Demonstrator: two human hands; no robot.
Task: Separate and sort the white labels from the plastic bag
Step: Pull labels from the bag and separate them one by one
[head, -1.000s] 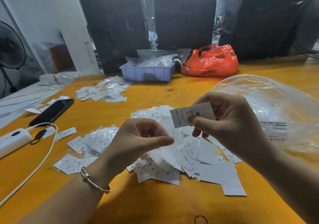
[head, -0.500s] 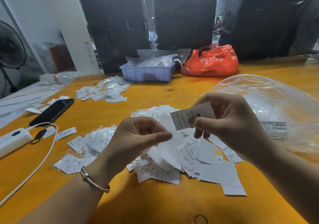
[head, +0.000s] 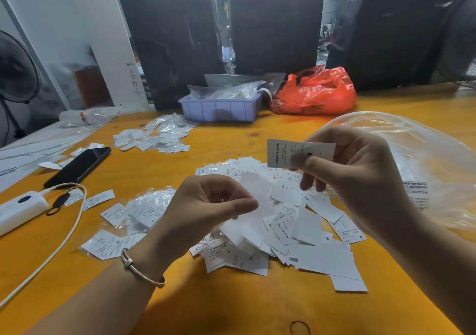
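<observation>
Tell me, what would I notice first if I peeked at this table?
Probably the big heap of white labels in the middle of the orange table. Just above it, the right hand pinches one label that reads MADE IN CHINA, while the left hand hovers over the heap. A bright red bag glows at the far edge, beside a purple tray.

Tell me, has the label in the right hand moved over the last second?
Barely. The label pinched in the right hand sits about where it was against the purple tray.
</observation>
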